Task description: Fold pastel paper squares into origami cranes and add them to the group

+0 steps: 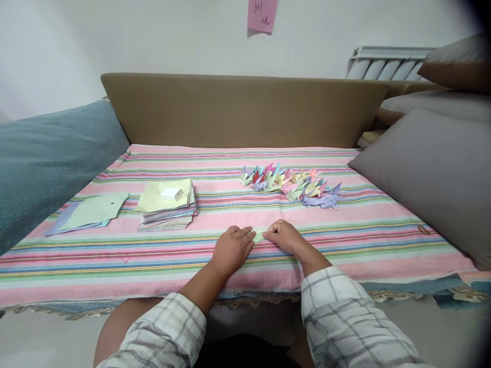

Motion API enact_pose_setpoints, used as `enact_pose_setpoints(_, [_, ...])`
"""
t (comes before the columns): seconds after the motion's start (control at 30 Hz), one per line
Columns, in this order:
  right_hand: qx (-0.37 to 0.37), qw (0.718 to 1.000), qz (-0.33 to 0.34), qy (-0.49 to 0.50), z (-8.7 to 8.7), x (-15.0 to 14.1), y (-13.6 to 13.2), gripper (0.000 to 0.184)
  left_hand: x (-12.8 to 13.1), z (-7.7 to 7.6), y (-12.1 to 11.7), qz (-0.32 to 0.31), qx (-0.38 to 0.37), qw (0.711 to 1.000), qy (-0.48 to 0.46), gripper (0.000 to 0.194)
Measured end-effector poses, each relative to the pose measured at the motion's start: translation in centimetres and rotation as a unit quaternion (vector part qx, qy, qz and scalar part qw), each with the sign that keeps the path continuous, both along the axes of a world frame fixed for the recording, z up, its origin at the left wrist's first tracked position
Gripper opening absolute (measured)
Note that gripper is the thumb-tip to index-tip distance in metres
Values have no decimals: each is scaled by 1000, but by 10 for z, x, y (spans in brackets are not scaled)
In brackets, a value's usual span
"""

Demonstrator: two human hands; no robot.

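My left hand [232, 248] and my right hand [283, 236] rest on the striped cloth [345, 240] near its front edge. Both press with closed fingers on a small pale green folded paper [258, 236] that lies between them; most of it is hidden under the fingers. Behind the hands, a little to the right, lies a heap of several folded paper cranes [291, 185] in mixed colours. To the left stands a stack of square paper sheets [168, 207] with a small white block [171, 193] on top.
Loose pale green and lilac sheets [90, 212] lie at the far left of the cloth. A teal blanket [46, 158] borders the left side, grey cushions [433, 168] the right, a tan headboard [241, 110] the back. A pink note [262, 15] hangs on the wall.
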State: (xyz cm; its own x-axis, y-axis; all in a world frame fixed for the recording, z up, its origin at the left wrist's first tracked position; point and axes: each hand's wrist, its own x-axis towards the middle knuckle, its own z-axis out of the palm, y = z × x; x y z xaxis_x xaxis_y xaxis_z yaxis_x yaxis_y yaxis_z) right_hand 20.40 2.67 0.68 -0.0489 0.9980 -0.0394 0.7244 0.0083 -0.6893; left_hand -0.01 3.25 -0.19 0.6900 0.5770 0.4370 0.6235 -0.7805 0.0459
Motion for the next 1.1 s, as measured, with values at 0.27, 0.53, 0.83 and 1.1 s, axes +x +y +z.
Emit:
enact_pose_setpoints(0.27, [12,1000,1,3,-1,2,-1,27,1,1,0,2,-9,1000,4,28])
enact_pose_setpoints(0.53, [23,999,-4,-24,2,-2,0,46,1,1,0,-8,-13,1000,-8,27])
enact_pose_setpoints(0.83, [39,997,-42,-53,-4,-8,-1,35,1,1,0,3,-7,1000,0,27])
enact_pose_setpoints(1.1, [35,995,-51,-76,1,-12,-4,32,-8,-4,-4,24,-23,999,-40,28])
